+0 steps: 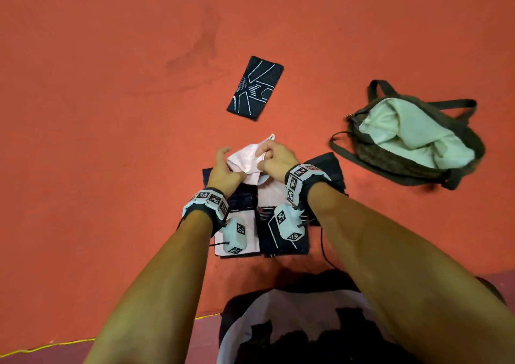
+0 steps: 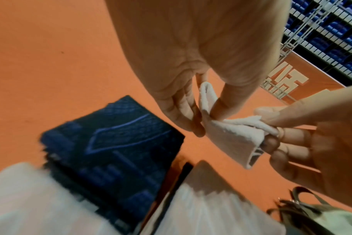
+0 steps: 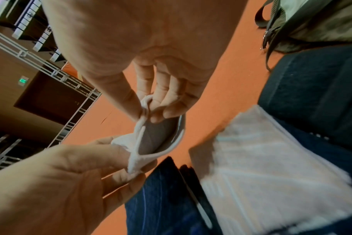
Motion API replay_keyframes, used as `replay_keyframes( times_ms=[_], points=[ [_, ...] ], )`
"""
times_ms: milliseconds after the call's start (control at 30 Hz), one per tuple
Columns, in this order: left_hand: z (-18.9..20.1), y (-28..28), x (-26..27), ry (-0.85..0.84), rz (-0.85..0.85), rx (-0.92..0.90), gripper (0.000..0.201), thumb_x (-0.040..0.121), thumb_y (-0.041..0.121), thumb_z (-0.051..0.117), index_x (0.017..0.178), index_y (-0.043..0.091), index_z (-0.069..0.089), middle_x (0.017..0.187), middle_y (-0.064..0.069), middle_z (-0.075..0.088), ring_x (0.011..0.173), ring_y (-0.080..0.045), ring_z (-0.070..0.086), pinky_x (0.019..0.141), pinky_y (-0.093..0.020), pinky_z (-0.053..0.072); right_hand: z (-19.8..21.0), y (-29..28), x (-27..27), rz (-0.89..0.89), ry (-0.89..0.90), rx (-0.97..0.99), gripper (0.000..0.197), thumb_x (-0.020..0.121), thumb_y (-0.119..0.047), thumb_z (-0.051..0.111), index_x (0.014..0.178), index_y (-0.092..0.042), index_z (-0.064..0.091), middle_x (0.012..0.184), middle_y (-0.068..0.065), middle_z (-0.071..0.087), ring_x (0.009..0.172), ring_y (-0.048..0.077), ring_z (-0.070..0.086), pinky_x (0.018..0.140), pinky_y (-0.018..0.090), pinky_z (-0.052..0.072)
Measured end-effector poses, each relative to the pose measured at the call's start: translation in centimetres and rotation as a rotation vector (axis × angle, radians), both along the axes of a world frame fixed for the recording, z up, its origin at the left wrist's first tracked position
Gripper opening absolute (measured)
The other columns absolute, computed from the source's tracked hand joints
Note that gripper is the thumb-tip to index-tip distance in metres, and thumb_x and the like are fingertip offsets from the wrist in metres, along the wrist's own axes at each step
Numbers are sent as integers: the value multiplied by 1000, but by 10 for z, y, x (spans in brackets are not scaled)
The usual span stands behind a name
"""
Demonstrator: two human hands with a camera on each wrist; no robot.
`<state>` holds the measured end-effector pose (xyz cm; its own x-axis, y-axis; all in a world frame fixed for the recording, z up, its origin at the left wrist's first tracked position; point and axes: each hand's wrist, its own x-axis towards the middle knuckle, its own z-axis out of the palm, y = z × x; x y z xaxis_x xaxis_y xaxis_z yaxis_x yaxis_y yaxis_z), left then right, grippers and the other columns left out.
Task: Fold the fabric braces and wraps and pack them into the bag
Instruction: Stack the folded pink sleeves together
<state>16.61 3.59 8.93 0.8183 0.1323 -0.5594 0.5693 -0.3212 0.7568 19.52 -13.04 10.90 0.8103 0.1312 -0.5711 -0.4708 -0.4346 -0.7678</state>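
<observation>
Both hands hold a pale pink fabric brace (image 1: 246, 159) above the orange floor. My left hand (image 1: 223, 168) pinches its near-left edge between thumb and fingers (image 2: 191, 117). My right hand (image 1: 274, 159) pinches the other end, where the tube's opening (image 3: 159, 139) gapes. Under the hands lies a pile of folded braces, dark navy (image 1: 284, 238) and pale pink (image 1: 237, 224). A single navy brace with white lines (image 1: 255, 88) lies flat further away. The olive bag (image 1: 412, 141) lies open at the right, its pale green lining showing.
The bag's dark straps (image 1: 342, 146) trail on the floor toward the pile. My lap in dark and white clothing (image 1: 292, 322) is just below the pile. A yellow line (image 1: 55, 345) crosses the floor at the bottom left. White railings (image 3: 50, 71) stand far off.
</observation>
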Motion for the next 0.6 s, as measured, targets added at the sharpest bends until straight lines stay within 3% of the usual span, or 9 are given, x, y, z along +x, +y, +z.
replay_keyframes(
  times_ms=[67,133,233,367,467,533,600],
  points=[
    [-3,6,-27,-13,-38,16,78,62,9,68,130,34,38,105,-2,63,88,-23,63,80,-43,55,1,1,-25,43,-13,-38,32,75,2,60,90,-26,62,71,-5,54,57,9,54,52,22,41],
    [-5,10,-52,-25,-77,18,73,63,12,68,132,27,47,112,6,61,96,-18,62,86,-37,54,0,4,-49,63,-9,-50,33,71,3,59,86,-27,63,70,-5,53,62,13,51,57,25,42],
    [-12,15,-82,4,-111,64,62,69,18,69,131,21,59,121,-4,64,110,-30,62,96,-43,52,-3,9,-75,90,-9,-62,35,70,3,58,83,-29,63,70,-8,52,65,14,50,63,29,43],
    [-15,22,-107,32,-85,123,46,90,9,62,135,17,60,129,-11,65,117,-32,61,102,-39,49,-6,18,-99,125,6,-79,42,74,1,60,106,-26,61,78,-5,53,74,17,53,61,27,42],
    [-16,27,-119,24,-113,154,42,93,11,62,135,16,62,133,-8,63,120,-26,59,102,-28,44,-15,20,-114,166,33,-188,53,83,-8,60,131,-24,48,93,5,59,84,24,59,61,25,41],
    [-21,26,-126,45,-137,148,42,92,8,62,134,15,63,134,-8,62,120,-27,59,103,-29,44,-23,16,-125,206,53,-257,56,87,-11,57,139,-22,40,106,13,61,96,33,62,70,27,43],
    [-29,23,-137,79,-153,128,42,90,5,64,130,15,66,131,-10,64,116,-32,61,101,-31,47,-32,11,-136,232,67,-276,57,88,-6,54,141,-19,37,105,13,61,99,34,62,72,29,41]
  ],
)
